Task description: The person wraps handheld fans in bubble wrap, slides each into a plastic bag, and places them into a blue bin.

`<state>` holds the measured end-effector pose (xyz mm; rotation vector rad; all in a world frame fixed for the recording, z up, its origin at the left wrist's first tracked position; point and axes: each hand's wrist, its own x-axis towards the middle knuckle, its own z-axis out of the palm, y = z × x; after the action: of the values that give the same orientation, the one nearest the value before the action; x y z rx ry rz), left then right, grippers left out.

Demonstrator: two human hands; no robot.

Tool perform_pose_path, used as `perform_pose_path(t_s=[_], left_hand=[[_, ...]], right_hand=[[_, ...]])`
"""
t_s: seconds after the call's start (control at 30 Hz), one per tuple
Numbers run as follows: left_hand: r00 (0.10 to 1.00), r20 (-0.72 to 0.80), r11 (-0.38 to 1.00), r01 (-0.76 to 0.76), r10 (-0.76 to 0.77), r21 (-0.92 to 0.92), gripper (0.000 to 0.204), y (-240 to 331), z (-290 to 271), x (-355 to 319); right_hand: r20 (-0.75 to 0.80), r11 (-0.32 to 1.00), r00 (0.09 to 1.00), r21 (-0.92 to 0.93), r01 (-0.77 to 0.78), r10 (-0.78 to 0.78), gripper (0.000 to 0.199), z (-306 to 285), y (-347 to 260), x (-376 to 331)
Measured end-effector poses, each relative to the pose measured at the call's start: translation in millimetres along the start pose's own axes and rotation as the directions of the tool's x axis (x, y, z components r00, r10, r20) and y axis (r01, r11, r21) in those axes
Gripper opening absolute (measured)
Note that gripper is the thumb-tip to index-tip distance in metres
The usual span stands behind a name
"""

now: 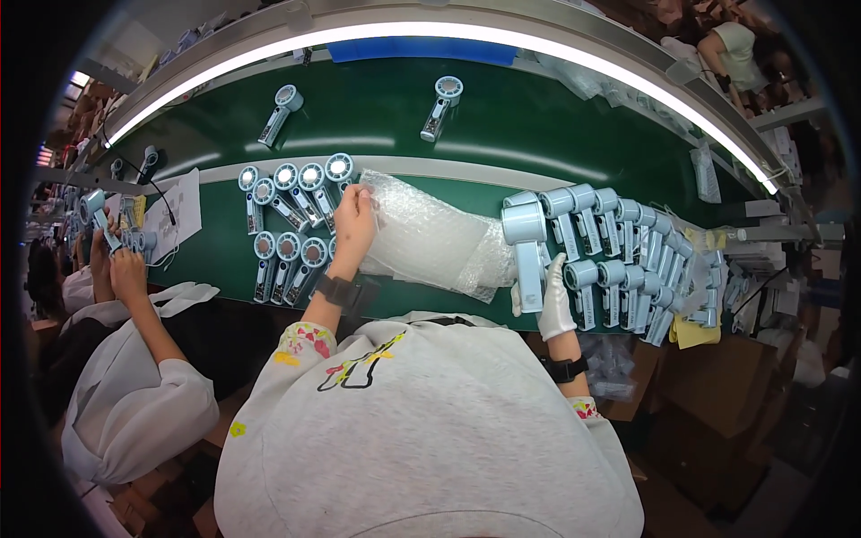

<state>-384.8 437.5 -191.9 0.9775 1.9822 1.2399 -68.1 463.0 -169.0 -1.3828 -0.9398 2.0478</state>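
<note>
My left hand (355,224) is bare, its fingers closed on the upper left corner of a clear bubble wrap bag (426,229) that lies in front of me. In a white glove, my right hand (556,303) grips the handle of a light blue handheld fan (529,255), head up, at the bag's right end. The gloved thumb shows right of the handle and fingertips show left of it. Several more fans with exposed handle insides (289,260) lie in two rows beside my left hand. To the right of my gloved hand, several closed fans (610,278) stand packed in two rows.
Two fans, one at the left (284,106) and a middle one (442,100), lie on the green belt behind the bench edge. A co-worker (134,296) at my left handles another fan. Yellow paper (698,334) and cardboard boxes (722,381) are at the right.
</note>
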Motion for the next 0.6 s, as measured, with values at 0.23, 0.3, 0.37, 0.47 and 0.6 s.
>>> perform_pose_path(t_s=[0.23,0.3,0.37,0.47,0.6], left_hand=[[0.746,-0.011,0.664,-0.586,0.666,0.464,0.02,2,26,-19],[0.816,0.439,0.846,-0.495,0.375,0.197,0.019,6,48,-57],[0.814,0.342,0.778,-0.565,0.47,0.275,0.016,-16,71,-69],[0.857,0.266,0.78,-0.512,0.44,0.359,0.016,-50,81,-60],[0.922,0.244,0.921,-0.346,0.3,0.177,0.015,-63,82,-49]], right_hand=[[0.015,1.0,1.0,-0.029,-0.008,0.008,0.062,-15,11,0],[0.01,0.989,1.0,-0.147,0.006,-0.004,0.05,-12,5,-7],[-0.007,0.983,0.999,-0.181,-0.043,0.042,0.041,-8,-2,-9],[-0.069,0.96,0.988,-0.238,-0.148,0.136,0.025,-4,1,-11],[-0.007,0.899,0.998,-0.433,-0.064,0.068,0.027,-8,23,4]])
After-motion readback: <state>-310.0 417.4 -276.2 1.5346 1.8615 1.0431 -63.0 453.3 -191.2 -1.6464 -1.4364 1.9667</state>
